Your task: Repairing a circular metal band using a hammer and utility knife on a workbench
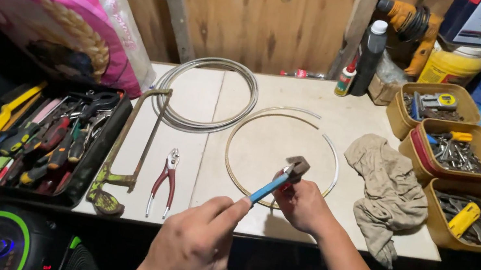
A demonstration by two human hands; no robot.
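Both hands share one blue-handled wrench point(277, 181) above the counter point(267, 133): left hand point(195, 242) fingers pinch the handle end, right hand point(302, 204) fingers wrap near the head. It looks rigid, fairly heavy; the handle probably grips best.

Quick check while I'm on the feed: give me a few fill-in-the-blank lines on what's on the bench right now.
1. Both hands, the left hand and right hand, hold a tool with a ____ handle.
2. The pliers lying on the table have ____ handles.
3. The crumpled rag lies to the ____ of the thin metal ring.

Missing words: blue; red; right
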